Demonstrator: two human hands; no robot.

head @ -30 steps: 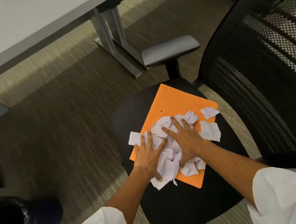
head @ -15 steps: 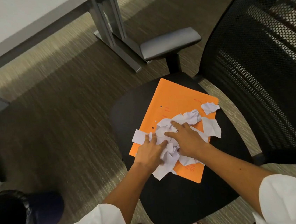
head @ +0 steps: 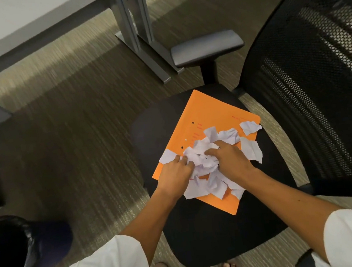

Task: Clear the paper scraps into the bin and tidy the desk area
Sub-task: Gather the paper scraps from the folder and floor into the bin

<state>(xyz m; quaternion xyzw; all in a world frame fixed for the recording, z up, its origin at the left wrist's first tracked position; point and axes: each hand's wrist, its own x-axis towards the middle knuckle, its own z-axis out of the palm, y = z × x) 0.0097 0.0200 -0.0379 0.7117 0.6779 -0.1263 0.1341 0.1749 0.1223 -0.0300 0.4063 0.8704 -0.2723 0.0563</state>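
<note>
A heap of torn white paper scraps (head: 203,158) lies on an orange folder (head: 210,116) that rests on the black seat of an office chair (head: 203,235). My left hand (head: 176,172) presses into the heap from the left with curled fingers. My right hand (head: 231,158) closes on it from the right, so both hands squeeze the scraps together. Two loose scraps (head: 250,126) stay apart at the folder's right edge. A black-lined bin (head: 9,253) stands on the floor at the lower left.
The chair's mesh backrest (head: 316,75) rises on the right, its grey armrest (head: 206,47) behind the seat. A white desk (head: 7,22) with grey metal legs (head: 136,28) spans the top. Carpet lies between chair and bin. My sandalled feet show under the seat.
Both hands went from flat, spread fingers on the scraps to curled fingers. The scraps have been drawn into a tighter bunch between the hands. More of the orange folder shows.
</note>
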